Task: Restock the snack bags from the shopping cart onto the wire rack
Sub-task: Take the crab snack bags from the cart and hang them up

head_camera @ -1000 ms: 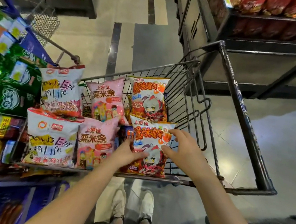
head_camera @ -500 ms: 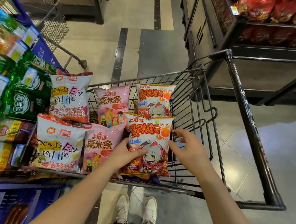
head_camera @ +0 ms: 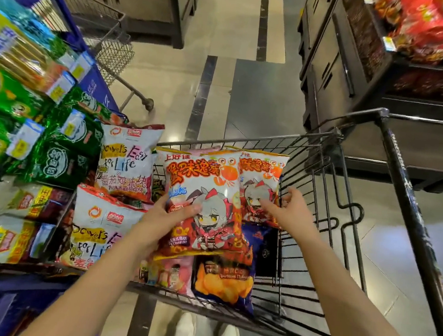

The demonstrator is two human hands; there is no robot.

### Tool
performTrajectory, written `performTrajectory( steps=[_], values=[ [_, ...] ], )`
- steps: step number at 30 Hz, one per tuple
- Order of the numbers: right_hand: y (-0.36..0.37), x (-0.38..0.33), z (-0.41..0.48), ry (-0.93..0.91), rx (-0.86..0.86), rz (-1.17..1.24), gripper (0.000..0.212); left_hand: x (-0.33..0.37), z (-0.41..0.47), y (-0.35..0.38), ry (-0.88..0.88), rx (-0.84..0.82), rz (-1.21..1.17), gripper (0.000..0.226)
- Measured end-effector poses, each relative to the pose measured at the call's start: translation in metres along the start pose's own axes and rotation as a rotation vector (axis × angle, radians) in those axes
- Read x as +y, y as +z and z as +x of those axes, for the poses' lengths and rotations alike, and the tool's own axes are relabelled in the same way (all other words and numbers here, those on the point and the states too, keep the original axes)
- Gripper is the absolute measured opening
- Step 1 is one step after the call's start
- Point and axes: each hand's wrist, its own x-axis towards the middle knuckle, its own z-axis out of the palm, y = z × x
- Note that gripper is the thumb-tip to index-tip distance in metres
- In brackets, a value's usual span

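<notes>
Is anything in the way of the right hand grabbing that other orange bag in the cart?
Nothing visible. The open right hand is right at the second orange bag, with no other pack between. The held orange bag in the left hand covers only its left edge.

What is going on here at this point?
A person stands over a cart of snack bags. The left hand grips an orange bag, raised above the others. The right hand, fingers open, reaches for a matching bag at the back of the cart; whether it touches it is unclear.
</notes>
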Motion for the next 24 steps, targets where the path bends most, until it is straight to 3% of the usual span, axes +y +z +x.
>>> performTrajectory(
  steps=[3, 6, 9, 11, 15, 24],
  values=[
    [0.014, 0.003, 0.031, 0.068, 0.005, 0.019, 0.091, 0.009, 0.003, -0.012, -0.016, -0.007, -0.106, 0.102],
    [0.025, 0.01, 0.056, 0.13, -0.049, 0.087, 0.094, 0.013, 0.008, -0.022, -0.01, 0.02, -0.133, 0.105],
    [0.031, 0.016, 0.073, 0.191, -0.107, 0.151, 0.087, 0.015, 0.013, -0.03, 0.003, 0.026, -0.144, 0.066],
    [0.033, 0.021, 0.081, 0.208, -0.152, 0.148, 0.094, 0.017, 0.016, -0.033, -0.014, 0.031, -0.159, 0.056],
    [0.035, 0.033, 0.094, 0.182, -0.184, 0.119, 0.102, 0.02, 0.018, -0.041, -0.025, -0.002, -0.13, 0.064],
    [0.022, 0.009, 0.066, 0.119, -0.111, 0.251, 0.081, 0.032, 0.01, -0.052, 0.011, -0.015, -0.096, 0.09]
  ],
)
